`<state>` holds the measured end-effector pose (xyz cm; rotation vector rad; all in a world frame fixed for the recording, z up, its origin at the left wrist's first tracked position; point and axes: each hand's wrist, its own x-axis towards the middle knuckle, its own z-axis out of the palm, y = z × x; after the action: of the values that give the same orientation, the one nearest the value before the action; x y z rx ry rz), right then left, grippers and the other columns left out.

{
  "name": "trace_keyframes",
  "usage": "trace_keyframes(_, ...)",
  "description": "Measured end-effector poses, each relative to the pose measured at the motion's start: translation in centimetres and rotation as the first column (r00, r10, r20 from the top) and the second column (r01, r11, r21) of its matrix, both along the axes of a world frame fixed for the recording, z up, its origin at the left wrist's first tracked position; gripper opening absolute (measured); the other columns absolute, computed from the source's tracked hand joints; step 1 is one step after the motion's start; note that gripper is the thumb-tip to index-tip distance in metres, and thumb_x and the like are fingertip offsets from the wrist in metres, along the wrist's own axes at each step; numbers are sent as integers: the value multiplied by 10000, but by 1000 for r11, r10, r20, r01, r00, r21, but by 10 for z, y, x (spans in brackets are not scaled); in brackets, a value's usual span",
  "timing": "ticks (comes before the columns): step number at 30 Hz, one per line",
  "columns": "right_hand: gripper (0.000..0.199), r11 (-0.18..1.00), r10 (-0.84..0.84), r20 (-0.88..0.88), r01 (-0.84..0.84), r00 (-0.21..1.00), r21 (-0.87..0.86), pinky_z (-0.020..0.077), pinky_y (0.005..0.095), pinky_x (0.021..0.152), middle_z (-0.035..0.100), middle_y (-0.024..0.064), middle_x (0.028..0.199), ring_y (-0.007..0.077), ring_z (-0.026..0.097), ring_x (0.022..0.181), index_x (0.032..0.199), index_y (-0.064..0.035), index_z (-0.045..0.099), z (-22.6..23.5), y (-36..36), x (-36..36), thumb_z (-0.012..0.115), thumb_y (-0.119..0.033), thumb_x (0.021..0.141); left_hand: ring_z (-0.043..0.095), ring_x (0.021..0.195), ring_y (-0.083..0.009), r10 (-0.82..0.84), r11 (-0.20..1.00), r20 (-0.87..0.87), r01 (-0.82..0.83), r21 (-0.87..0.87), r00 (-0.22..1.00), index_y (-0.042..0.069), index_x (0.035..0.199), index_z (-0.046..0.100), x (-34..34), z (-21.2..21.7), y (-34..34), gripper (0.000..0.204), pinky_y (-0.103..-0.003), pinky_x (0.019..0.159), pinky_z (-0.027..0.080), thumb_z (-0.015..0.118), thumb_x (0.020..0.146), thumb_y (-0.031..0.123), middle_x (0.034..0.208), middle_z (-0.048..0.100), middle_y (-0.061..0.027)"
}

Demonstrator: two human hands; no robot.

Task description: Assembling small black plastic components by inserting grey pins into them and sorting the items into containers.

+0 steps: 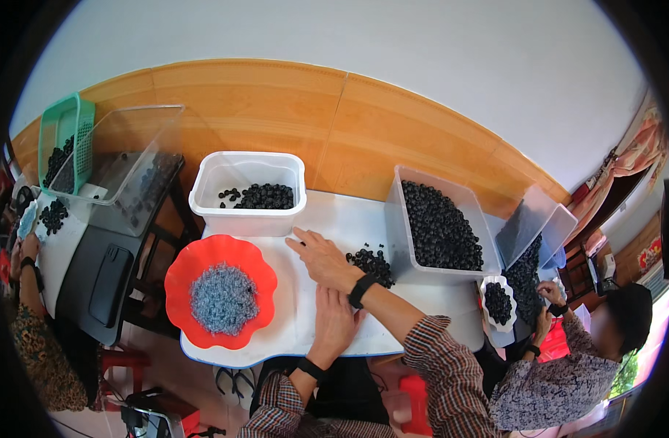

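My right hand (323, 258) reaches across the white table to the front right corner of a white plastic tub (247, 221). Its thumb and fingertips close around a tiny dark spot, too small to name. Below my right wrist, my left hand (336, 321) lies low over the tabletop with its fingers bent and close together; whatever is under them is hidden. Small round black parts (268, 196) lie inside the tub. A loose pile of similar black parts (371, 264) sits right of my hands. To the left stands a red scalloped bowl (179, 281) full of small clear bluish pieces (223, 299).
A large translucent bin (451, 276) heaped with black parts stands right on the table (290, 339). Beyond it a co-worker (568, 365) handles black parts beside a small white dish (489, 315). Another person works at far left, near a clear bin (130, 186) and a green basket (82, 139).
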<state>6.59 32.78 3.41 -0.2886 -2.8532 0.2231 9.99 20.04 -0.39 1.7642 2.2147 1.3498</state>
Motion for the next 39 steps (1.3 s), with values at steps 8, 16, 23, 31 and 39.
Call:
trace_keyframes(8, 92, 998, -50, 108, 52, 993, -17, 480, 439, 813, 548, 179, 937, 336, 534, 948, 850, 10, 590, 5, 14, 14, 504, -3, 819, 388, 1256, -468, 35, 999, 3, -35, 7, 999, -142, 1277, 425, -1, 2, -1, 714, -558, 1100, 275, 748, 777, 253, 1304, 452, -296)
trace_keyframes(16, 124, 971, -237, -16, 238, 971, 21, 480, 434, 796, 565, 170, 944, 353, 550, 926, 851, 2, 630, 14, 37, 81, 546, 38, 767, 376, 1285, -463, 57, 998, -14, -57, -1, 998, -130, 1319, 409, 4, -3, 4, 759, -545, 1122, 258, 758, 787, 285, 1338, 445, -289)
trace_keyframes(23, 275, 962, -263, -128, 270, 956, 38, 475, 419, 889, 576, 172, 1081, 360, 567, 1019, 1062, 5, 640, 40, 0, 112, 560, 32, 800, 379, 1288, -466, 50, 999, -3, -50, 5, 999, -118, 1316, 418, 3, -7, 1, 755, -549, 1117, 267, 765, 779, 283, 1328, 454, -292)
trace_keyframes(31, 202, 923, -341, -383, 383, 858, 35, 512, 395, 802, 598, 145, 996, 342, 595, 934, 1014, -42, 640, 128, 37, 166, 652, -71, 814, 386, 1273, -468, 57, 998, -39, -57, 14, 998, -127, 1308, 413, 3, -8, 0, 745, -564, 1111, 265, 741, 808, 317, 1321, 457, -303)
trace_keyframes(39, 663, 647, -756, 203, 757, 622, 92, 410, 500, 998, 478, 267, 1285, 444, 488, 1170, 1308, 15, 506, 109, 144, 243, 618, -485, 887, 382, 1274, -473, 50, 999, -49, -50, 13, 998, -125, 1310, 413, 4, -6, 1, 743, -565, 1111, 269, 730, 817, 332, 1322, 457, -303)
